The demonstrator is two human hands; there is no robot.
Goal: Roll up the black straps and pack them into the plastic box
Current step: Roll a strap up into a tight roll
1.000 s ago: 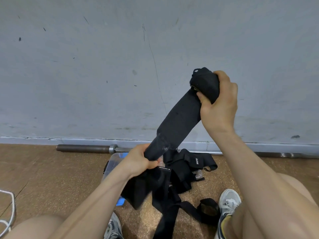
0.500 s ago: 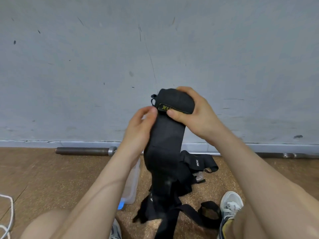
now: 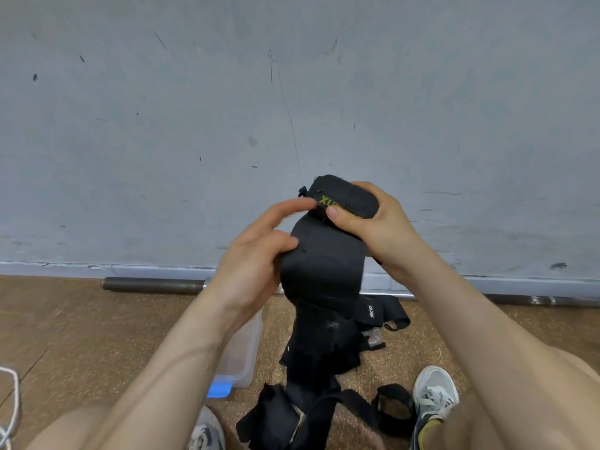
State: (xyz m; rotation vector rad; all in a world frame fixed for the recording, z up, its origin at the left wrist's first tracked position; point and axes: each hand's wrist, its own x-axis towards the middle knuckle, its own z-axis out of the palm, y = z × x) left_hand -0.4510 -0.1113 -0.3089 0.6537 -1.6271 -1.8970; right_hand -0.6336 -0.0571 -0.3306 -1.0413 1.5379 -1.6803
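A scuffed grey wall (image 3: 162,125) faces me, a metal bar (image 3: 152,285) lying along its foot on the brown floor (image 3: 81,326). A white cord (image 3: 9,401) loops at my left; my pale sneaker (image 3: 435,394) sits right.

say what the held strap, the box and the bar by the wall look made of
Strap: probably woven fabric, matte black; it bends softly and has a yellow-lettered label. Box: cloudy clear plastic, blue clip. Bar: looks metal, dull dark at one end, shinier further along.
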